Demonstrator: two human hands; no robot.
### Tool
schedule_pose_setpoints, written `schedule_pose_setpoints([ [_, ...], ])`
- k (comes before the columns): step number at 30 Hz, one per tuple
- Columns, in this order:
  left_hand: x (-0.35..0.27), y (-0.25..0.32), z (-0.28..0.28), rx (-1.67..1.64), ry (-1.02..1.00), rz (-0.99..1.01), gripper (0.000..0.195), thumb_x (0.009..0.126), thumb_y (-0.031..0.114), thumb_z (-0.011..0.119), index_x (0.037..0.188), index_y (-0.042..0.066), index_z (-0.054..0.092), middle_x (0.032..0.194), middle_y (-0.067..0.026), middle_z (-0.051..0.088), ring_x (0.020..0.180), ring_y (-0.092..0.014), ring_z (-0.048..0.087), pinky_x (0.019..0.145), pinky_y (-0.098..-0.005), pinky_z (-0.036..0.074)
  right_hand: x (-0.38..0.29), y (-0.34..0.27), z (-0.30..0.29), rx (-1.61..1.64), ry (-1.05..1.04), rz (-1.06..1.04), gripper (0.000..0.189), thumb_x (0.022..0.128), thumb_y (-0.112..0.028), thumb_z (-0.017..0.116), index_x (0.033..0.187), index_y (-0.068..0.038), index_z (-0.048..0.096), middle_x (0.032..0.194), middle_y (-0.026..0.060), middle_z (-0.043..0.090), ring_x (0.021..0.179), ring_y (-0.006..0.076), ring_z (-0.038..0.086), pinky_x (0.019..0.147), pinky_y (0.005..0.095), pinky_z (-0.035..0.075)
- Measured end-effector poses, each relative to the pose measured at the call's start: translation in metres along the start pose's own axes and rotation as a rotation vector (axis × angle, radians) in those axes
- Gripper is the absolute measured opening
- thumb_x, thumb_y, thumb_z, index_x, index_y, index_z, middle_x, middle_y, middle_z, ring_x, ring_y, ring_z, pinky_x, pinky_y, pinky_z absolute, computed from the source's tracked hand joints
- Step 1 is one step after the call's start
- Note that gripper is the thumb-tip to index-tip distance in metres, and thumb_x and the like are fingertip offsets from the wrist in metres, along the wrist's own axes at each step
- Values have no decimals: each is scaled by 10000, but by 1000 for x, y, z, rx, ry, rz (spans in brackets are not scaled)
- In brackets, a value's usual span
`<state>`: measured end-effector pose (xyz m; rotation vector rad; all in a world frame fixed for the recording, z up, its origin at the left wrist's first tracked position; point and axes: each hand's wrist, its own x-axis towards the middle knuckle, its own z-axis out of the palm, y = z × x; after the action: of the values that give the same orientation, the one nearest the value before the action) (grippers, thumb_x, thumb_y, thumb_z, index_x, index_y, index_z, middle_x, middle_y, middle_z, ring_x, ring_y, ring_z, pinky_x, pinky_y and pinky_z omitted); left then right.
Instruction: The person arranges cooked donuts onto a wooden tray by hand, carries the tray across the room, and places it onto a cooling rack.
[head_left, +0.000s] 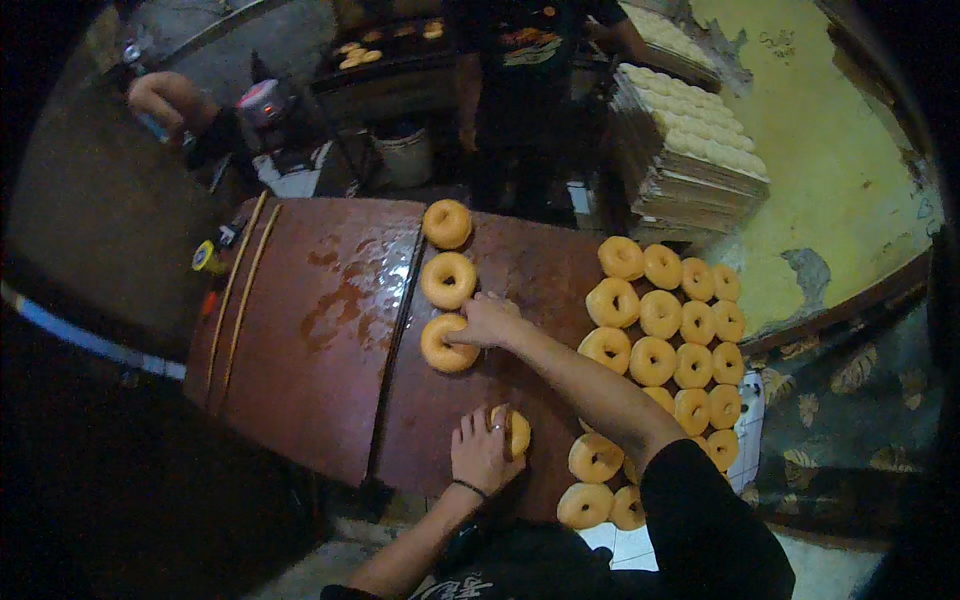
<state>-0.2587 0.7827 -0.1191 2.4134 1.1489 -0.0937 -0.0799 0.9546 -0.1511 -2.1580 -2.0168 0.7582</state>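
Observation:
My left hand (480, 450) is curled over a ring doughnut (519, 433) near the front of the brown table; its fingers and back hide much of it. Farther forward, my right hand (491, 321) grips another doughnut (442, 352), its thumb at the hole and its fingers at the far side. That doughnut ends a short row on the table, beyond which lie a middle doughnut (448, 280) and a far doughnut (447, 223). To my right, several rows of golden doughnuts (652, 361) cover the table's end, partly hidden by my right forearm.
A dark seam (394, 337) crosses the brown tabletop (330, 420), with wet patches left of it. Two thin sticks (244, 300) lie at the left end. Beyond stand a person (525, 82), stacked trays of pale dough rings (694, 161) and a bucket (403, 154). Another person's arm (169, 105) shows upper left.

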Motion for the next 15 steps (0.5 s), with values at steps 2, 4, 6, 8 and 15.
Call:
schedule_pose_setpoints([
  [2,-45,4,14,-43,-3,-54,1022,670,555,845,1468,74,427,1474,-203,406,1342,-417,399,1097,-538,375,-12,-16,22,22,113,-30,710,732,-548,790,1263,-103,634,1166,151,708,1069,334,683,925,468,539],
  [4,-97,14,31,-91,26,-51,1020,667,565,854,1455,73,434,1486,-205,385,1339,-426,397,1108,-538,370,-19,-19,17,186,-33,35,713,728,-492,811,1279,-90,605,1179,165,700,1082,332,678,921,470,538],
  [6,-129,26,49,-196,214,-150,1031,672,552,867,1449,49,413,1480,-218,371,1331,-435,398,1118,-535,366,-40,2,14,234,-28,-1,662,702,-431,833,1224,-81,624,1152,183,704,1065,344,682,897,463,543],
  [8,-155,30,65,-311,399,-245,979,740,452,882,1435,-7,366,1457,-223,359,1263,-391,482,1067,-480,443,-82,12,-6,135,-156,3,634,720,-420,815,1205,-56,629,1116,186,716,1022,342,694,871,447,550],
  [15,-185,56,113,-968,296,-374,788,833,241,841,1419,-5,375,1303,-143,461,1056,-210,572,886,-345,546,-203,59,9,79,-313,-190,588,751,-385,767,1219,-59,623,1139,181,712,1057,348,675,902,444,534],
])
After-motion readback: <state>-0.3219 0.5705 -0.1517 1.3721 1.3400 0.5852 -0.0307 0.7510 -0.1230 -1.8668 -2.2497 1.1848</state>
